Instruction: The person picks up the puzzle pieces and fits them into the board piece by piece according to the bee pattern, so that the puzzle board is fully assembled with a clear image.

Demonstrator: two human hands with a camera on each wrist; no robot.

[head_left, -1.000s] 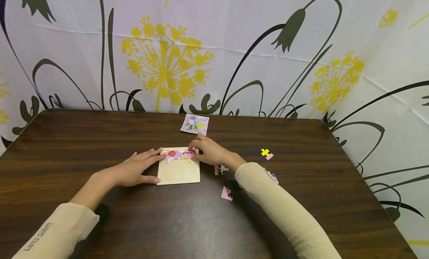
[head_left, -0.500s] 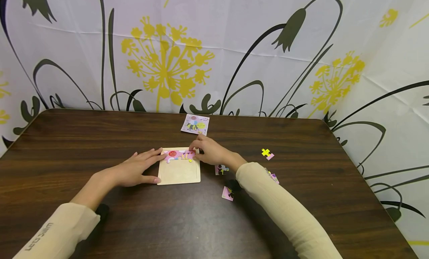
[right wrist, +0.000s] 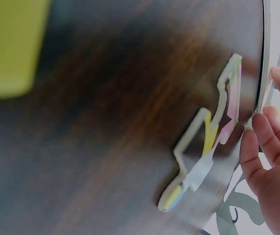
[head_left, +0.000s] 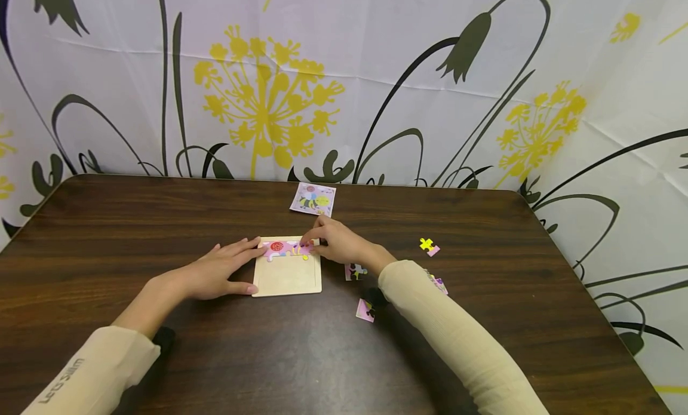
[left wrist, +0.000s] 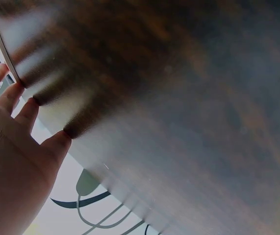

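A square light-wood puzzle tray lies on the table, with a strip of pink puzzle pieces along its far side. My left hand rests at the tray's left side, fingers stretched over its far left corner and thumb at the near left corner. At the far right corner my right hand has its fingers curled down, pinching a pink puzzle piece that is partly hidden under the fingertips. A loose puzzle piece with pink and yellow parts lies below that hand in the right wrist view.
A bee picture card lies beyond the tray. To the right are a yellow-and-pink piece, a piece partly behind the sleeve, and two pieces nearer the tray, one a pink corner piece. A flowered curtain stands behind the table.
The right hand's fingertips have shifted slightly left and toward me over the pink piece at the tray's far right corner. The left hand and tray stay in place.
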